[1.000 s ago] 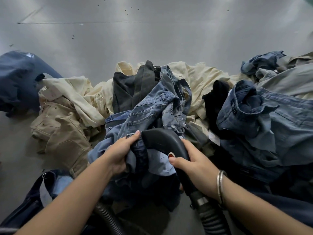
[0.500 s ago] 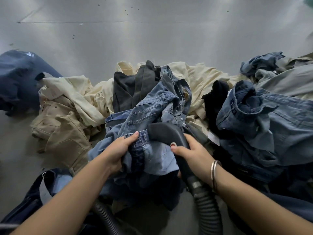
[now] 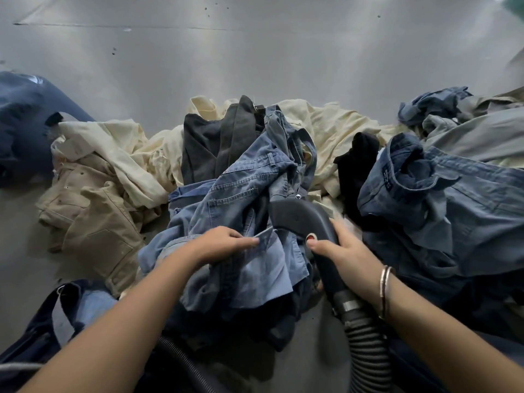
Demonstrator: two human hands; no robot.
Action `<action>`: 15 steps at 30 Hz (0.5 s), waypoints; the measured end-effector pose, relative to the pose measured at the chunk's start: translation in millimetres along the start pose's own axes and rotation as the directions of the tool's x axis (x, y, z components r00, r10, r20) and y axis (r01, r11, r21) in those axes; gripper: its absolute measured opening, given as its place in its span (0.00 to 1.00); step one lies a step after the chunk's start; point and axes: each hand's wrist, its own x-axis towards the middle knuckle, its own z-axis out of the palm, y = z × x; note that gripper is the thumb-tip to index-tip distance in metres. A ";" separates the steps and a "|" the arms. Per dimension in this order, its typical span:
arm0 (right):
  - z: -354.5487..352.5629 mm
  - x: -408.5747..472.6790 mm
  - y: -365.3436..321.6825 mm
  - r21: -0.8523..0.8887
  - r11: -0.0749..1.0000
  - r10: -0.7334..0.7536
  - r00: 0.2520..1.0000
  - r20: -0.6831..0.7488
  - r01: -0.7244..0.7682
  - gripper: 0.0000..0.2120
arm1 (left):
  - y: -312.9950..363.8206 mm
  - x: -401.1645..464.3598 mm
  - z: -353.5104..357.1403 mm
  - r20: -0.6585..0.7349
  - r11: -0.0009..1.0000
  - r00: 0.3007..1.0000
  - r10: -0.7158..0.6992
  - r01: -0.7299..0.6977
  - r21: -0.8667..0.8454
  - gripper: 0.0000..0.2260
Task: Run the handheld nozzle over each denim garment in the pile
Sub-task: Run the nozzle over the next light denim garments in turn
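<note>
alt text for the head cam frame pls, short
A person's right hand grips a black handheld nozzle on a ribbed hose, its head against a light blue denim garment that the left hand holds. Cream, tan, dark and denim clothes lie piled around on a grey floor.

Both forearms were bare, with no sleeve reaching into view. The right wrist wore thin metal bangles (image 3: 385, 290), silvery with a coppery tint, lying close together. The left hand (image 3: 219, 245) and right hand (image 3: 344, 255) were ungloved.
</note>
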 end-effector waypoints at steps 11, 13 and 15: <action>-7.2 4.4 2.5 -0.034 0.999 -0.011 0.999 0.030 0.012 0.12 | -14.9 -3.0 13.0 0.178 0.683 0.984 0.015 0.120 -0.721 0.32; 4.3 0.1 9.5 -0.025 0.999 0.044 0.995 0.094 -0.042 0.13 | -13.1 -4.7 14.3 0.164 0.645 0.986 0.017 0.114 -0.755 0.33; 16.0 0.4 15.2 -0.003 0.993 0.117 0.985 0.125 -0.118 0.12 | -12.5 -7.0 17.0 0.157 0.629 0.987 0.024 0.108 -0.770 0.34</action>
